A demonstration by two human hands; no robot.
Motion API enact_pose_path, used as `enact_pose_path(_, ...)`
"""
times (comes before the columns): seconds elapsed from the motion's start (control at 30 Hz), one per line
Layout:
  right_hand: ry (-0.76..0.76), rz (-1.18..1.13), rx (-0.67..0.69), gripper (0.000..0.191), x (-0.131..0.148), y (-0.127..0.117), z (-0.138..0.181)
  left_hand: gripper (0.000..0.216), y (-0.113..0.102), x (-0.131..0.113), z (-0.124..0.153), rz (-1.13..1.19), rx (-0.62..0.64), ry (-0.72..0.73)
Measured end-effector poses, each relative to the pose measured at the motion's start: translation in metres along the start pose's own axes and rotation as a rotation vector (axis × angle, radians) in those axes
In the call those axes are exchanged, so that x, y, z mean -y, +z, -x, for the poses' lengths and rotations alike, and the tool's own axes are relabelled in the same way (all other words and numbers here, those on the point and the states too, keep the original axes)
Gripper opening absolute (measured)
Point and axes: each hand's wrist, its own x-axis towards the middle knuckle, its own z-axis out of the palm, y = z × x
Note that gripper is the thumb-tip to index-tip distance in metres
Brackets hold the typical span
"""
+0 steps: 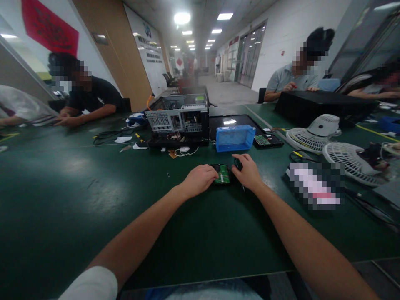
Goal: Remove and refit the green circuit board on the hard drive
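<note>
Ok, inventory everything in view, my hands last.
Board unit: one, green, centre
Bin: one, blue, beyond unit
Computer case: one, grey, left of bin
Second board: one, green, right of bin
Panel: one, black, behind bin
Fan parts: two, white, right
Box: one, black, far right
Cables: several, mostly black, both sides
Blurred item: one, pinkish, right
Table: one, green, underneath
People: at least four, varied clothing, around table
Wall hanging: one large, red, upper left
Lights: several, white, ceiling
Tool: one, dark, right of unit
Left hand: one, bare, on unit
Right hand: one, bare, holding tool
</note>
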Motion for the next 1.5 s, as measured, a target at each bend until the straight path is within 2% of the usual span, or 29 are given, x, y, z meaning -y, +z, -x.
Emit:
enact_pose_path(0.13, 0.0, 0.001, 0.004, 0.045, 0.0, 0.0, 0.0, 0.017, -0.007, 0.006, 0.002, 0.027, -0.048, -0.068)
enact_pose_path(0.23, -0.002, -0.006, 0.006, 0.045, -0.001, 0.0, 0.0, 0.016, -0.009, 0.006, 0.002, 0.006, -0.028, -0.073)
enact_pose_path(0.4, -0.001, -0.018, -0.01, 0.044, -0.002, 0.0, 0.0, 0.016, -0.002, -0.001, 0.001, -0.036, 0.027, -0.084)
enact_pose_path(0.67, 0.007, -0.01, 0.001, 0.045, 0.0, 0.0, 0.0, 0.019, 0.007, -0.011, -0.001, -0.099, 0.018, -0.136)
enact_pose_path(1.07, 0.002, -0.018, 0.002, 0.044, 0.0, -0.001, 0.0, 0.016, 0.011, -0.011, 0.0, -0.077, -0.022, -0.151)
enact_pose_path(1.5, 0.003, -0.012, -0.002, 0.045, 0.0, -0.001, 0.001, 0.019, 0.003, -0.012, 0.002, -0.064, 0.007, -0.12)
